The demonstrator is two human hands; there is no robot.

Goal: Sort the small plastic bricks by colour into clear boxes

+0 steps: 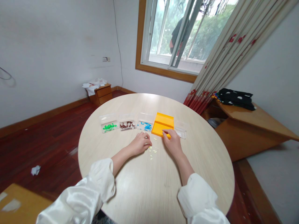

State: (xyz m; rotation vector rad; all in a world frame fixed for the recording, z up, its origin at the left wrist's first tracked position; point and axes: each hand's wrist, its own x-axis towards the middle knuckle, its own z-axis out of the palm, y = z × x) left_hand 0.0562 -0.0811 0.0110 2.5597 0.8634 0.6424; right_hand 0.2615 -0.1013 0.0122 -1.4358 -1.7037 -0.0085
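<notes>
My left hand (140, 143) rests on the table with its fingers curled and fingertips pressed together beside a few small pale yellow pieces (153, 151). Whatever those fingers hold is too small to make out. Over the near right part of an open yellow box (157, 128) is my right hand (172, 141), its thumb and fingers pinched together; I cannot see what is between them. To the left of the yellow box stand open clear boxes with blue pieces (147, 126), brown pieces (127, 125) and green pieces (109, 127). Another clear box (182, 133) sits right of it, partly behind my right hand.
The round wooden table (144, 193) fills the middle. A wooden cabinet (247, 133) with dark cloth on it stands at the right, beside the curtain (224, 53). At the far left is a small drawer unit (104, 93) with papers on top.
</notes>
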